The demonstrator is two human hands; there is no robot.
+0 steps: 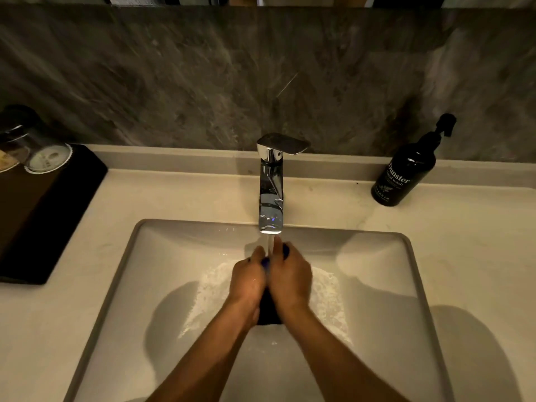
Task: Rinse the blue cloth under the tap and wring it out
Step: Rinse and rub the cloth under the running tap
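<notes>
Both my left hand [248, 278] and right hand [290, 274] squeeze the dark blue cloth [269, 311] under the running chrome tap [271, 192]; rinsing underway, wringing left.

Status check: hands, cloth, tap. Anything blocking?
Left hand and right hand both gripping the dark blue cloth between them. Cloth under the chrome tap, water running. White rectangular sink: nothing in the way.

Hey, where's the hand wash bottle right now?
In the head view, the hand wash bottle stands upright on the counter at the back right, right of the tap and beyond the sink.
</notes>
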